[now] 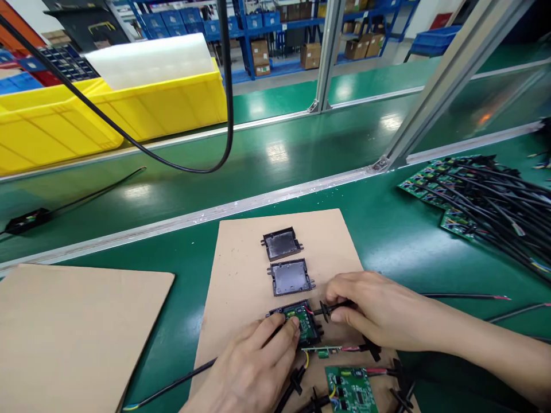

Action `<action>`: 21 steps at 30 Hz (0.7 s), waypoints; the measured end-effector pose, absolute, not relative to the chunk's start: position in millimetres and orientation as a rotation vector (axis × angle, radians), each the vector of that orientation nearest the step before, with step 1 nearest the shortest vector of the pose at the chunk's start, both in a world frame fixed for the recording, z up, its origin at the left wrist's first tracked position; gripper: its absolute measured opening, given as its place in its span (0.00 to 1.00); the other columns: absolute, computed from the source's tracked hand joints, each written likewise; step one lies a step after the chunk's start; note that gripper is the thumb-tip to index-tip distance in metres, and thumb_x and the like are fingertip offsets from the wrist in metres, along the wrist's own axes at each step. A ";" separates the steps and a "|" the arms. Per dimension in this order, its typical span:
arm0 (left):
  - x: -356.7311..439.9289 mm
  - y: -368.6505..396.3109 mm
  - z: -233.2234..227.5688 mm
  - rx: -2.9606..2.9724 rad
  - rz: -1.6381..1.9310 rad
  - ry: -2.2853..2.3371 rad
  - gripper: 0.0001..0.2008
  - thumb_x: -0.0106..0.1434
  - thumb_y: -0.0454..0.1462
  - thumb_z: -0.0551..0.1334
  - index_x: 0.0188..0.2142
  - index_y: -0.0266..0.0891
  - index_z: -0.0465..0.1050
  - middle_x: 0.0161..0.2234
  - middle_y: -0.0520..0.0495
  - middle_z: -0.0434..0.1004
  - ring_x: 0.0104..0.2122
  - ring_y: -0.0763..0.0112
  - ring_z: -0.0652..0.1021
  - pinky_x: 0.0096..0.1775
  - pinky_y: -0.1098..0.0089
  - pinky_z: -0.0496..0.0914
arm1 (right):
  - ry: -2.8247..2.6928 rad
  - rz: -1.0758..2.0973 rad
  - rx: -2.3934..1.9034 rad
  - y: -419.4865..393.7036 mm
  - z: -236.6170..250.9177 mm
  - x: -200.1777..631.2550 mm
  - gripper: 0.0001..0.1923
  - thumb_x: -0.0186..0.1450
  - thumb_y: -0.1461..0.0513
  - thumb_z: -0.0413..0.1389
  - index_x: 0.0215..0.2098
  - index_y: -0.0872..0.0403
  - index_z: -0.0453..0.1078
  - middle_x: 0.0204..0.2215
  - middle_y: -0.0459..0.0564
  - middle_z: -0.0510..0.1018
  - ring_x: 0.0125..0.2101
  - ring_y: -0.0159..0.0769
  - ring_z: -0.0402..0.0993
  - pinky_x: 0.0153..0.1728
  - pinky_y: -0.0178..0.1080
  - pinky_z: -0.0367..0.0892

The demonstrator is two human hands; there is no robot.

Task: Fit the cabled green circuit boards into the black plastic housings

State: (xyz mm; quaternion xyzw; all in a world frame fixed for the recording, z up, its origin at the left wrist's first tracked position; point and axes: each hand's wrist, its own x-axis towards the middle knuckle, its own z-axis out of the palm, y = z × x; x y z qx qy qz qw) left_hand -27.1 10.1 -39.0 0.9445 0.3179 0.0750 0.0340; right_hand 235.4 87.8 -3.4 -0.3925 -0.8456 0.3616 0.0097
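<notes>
On a brown board lie two empty black plastic housings, one behind the other. Nearer me sits a third housing with a green circuit board set in it. My left hand presses its fingertips on the left edge of that housing. My right hand pinches the black cable grommet at the housing's right side. Another loose green circuit board with wires lies at the near edge, and a small board strip beside it.
A heap of green circuit boards with black cables lies at the right. A second brown board is at the left. Behind runs a green conveyor belt with a yellow bin, a hanging black cable and aluminium frame posts.
</notes>
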 end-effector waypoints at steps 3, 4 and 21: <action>-25.4 9.0 -42.0 2.883 0.293 1.001 0.16 0.68 0.33 0.53 0.53 0.31 0.70 0.51 0.43 0.74 0.52 0.57 0.72 0.51 0.64 0.73 | -2.687 1.225 -1.185 87.3 0.0 232.5 0.10 0.70 0.63 0.50 0.30 0.53 0.63 0.28 0.44 0.72 0.33 0.36 0.67 0.35 0.37 0.58; -24.8 8.6 -42.0 2.879 0.307 1.012 0.16 0.68 0.33 0.53 0.53 0.30 0.70 0.51 0.43 0.74 0.51 0.57 0.72 0.50 0.64 0.73 | -2.689 1.233 -1.166 85.9 0.9 228.6 0.11 0.70 0.64 0.49 0.28 0.53 0.62 0.27 0.44 0.71 0.31 0.35 0.66 0.33 0.36 0.58; -18.3 9.0 -31.4 2.896 0.243 1.061 0.13 0.67 0.32 0.52 0.46 0.37 0.73 0.57 0.47 0.70 0.46 0.61 0.72 0.43 0.64 0.73 | -2.968 0.424 -0.497 85.9 -17.2 219.9 0.09 0.70 0.69 0.45 0.34 0.55 0.64 0.31 0.49 0.69 0.32 0.38 0.59 0.31 0.40 0.54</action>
